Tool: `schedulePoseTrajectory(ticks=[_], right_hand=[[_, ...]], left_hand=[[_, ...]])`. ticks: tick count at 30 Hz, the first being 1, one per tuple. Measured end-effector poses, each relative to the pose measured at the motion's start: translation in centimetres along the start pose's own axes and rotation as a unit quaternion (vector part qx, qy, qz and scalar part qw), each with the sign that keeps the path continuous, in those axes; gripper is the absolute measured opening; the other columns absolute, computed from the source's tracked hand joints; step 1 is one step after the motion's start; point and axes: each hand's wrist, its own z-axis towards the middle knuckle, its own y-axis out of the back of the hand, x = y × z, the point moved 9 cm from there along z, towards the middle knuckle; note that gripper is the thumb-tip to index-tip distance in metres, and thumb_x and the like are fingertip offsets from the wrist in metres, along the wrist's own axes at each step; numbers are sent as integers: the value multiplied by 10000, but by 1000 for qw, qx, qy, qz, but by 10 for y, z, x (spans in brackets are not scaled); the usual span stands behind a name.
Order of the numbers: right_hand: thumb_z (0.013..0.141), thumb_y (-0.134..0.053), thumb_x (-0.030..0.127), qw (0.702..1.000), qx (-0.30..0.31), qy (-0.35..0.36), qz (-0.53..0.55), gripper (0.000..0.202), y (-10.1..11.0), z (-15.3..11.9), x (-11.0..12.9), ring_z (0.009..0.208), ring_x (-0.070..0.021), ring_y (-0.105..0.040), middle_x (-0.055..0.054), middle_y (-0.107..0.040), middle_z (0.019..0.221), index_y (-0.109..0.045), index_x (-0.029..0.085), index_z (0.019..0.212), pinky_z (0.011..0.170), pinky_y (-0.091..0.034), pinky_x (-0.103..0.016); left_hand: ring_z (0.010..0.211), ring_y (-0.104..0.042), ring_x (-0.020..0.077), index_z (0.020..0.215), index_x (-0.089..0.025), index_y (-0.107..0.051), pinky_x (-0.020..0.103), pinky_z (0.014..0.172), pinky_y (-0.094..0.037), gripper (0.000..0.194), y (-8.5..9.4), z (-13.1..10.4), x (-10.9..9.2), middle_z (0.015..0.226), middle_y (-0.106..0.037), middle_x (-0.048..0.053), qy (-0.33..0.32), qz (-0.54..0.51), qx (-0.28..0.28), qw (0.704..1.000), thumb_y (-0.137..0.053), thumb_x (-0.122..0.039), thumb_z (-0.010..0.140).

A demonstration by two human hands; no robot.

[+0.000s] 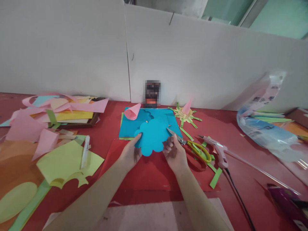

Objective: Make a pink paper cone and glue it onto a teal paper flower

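Observation:
A blue paper cut-out with a scalloped, cloud-like edge [152,136] is held up over the middle of the table. My left hand [132,150] pinches its left side, thumb on top. At its right edge is my right hand [175,150], fingers curled, with the paper's edge by them. Yellow-handled scissors [198,152] lie just beyond and right of my right hand, blades toward the blue paper. Behind the cut-out lie blue sheets [130,125], with a rolled pink paper cone [132,112] on their left corner.
A pink glue gun [218,150] with a black cord lies right, near green strips [216,178]. A paper flower [185,114] stands behind. Paper scraps [64,160], a white marker [85,152] and a filled tray [92,122] are left; a plastic bag [267,128] is far right.

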Motion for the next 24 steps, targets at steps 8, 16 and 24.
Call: schedulePoseTrajectory(ticks=[8, 16, 24], right_hand=[[717, -565, 560, 999, -7, -40, 26, 350, -1, 4, -12, 461, -85, -417, 47, -446, 558, -500, 218, 690, 407, -349, -204], [734, -574, 493, 999, 8, -2, -36, 266, -7, 2, -9, 525, -120, -472, 16, -522, 621, -541, 230, 739, 466, -379, -238], [747, -514, 560, 1000, 4, -11, -26, 332, -7, 2, -8, 590, -145, -530, 5, -575, 678, -569, 236, 793, 522, -403, -263]], left_hand=[[871, -655, 195, 1197, -170, -508, 265, 718, -569, 445, -1, -4, -4, 1095, -644, 79, -16, -10, -21, 1000, -608, -202, 764], [928, -635, 232, 1087, -139, -591, 334, 804, -540, 320, -11, -5, -6, 1088, -643, 104, -48, 32, 29, 998, -579, -232, 781], [999, -601, 253, 1074, -156, -596, 370, 833, -524, 331, -13, -5, -7, 1154, -607, 102, -56, 46, 47, 996, -603, -270, 763]])
